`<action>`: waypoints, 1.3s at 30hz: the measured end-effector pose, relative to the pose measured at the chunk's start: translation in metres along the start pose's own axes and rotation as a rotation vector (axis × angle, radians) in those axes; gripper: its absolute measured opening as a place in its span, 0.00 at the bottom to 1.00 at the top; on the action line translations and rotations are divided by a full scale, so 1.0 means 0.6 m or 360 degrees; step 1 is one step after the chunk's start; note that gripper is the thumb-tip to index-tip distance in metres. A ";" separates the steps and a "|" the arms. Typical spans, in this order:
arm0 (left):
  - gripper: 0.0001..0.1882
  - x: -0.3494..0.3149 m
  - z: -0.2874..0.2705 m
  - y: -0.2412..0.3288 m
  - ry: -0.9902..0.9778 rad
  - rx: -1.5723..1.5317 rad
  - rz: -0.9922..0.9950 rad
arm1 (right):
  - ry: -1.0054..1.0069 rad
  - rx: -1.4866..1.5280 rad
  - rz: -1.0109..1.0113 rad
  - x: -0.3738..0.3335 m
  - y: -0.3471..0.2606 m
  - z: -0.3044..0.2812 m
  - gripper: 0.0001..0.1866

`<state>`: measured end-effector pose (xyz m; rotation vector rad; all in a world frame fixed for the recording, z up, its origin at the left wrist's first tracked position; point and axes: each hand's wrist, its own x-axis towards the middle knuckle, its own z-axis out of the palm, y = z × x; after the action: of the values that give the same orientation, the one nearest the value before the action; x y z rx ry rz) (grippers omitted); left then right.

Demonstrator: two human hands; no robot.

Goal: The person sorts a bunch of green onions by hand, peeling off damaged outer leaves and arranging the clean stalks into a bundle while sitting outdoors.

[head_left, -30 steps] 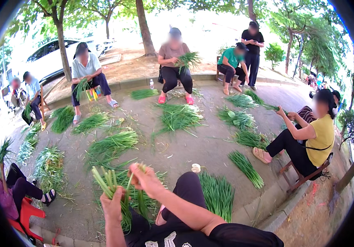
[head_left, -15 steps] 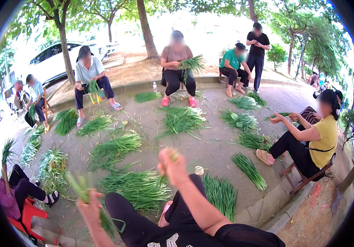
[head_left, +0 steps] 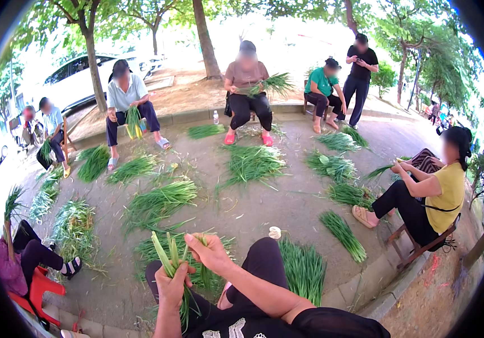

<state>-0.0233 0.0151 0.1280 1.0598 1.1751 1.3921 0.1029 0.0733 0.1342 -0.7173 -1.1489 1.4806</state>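
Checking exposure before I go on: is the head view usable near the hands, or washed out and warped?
Head view: the left hand gripping the green stalk bunch and the right hand sit in even tree shade, sharp enough; the sunlit background behind the trees is blown white; the curb bends near the rim; black vignette rings the frame.

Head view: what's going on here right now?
A seated person holds a bunch of green stalks upright in the left hand, while the right hand pinches at the top of the bunch. More bundles of greens lie spread over the paved ground. Other people sit around on low stools, each handling greens of their own; one in a yellow top sits to the right.
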 end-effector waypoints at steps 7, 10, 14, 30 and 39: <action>0.06 0.009 -0.006 -0.003 0.0218 0.0399 0.0208 | 0.0618 -0.0530 -0.0579 0.023 0.029 -0.044 0.15; 0.05 0.025 -0.044 -0.001 0.0471 0.0288 0.0225 | 0.0712 -0.0009 -0.0342 0.048 0.009 -0.120 0.09; 0.05 0.043 -0.061 0.012 0.0608 0.0193 0.0305 | 0.0796 0.0253 -0.0010 0.029 -0.043 -0.079 0.12; 0.06 0.013 0.016 -0.004 0.0199 0.0416 0.0181 | -0.0139 -0.0671 -0.0102 -0.003 -0.005 -0.017 0.10; 0.04 0.041 -0.041 0.020 0.0389 0.0032 0.0199 | 0.0435 0.0123 0.0133 0.034 -0.014 -0.108 0.14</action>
<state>-0.0523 0.0358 0.1368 1.0122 1.3180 1.6466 0.1592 0.1103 0.1219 -0.8923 -0.8587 1.4363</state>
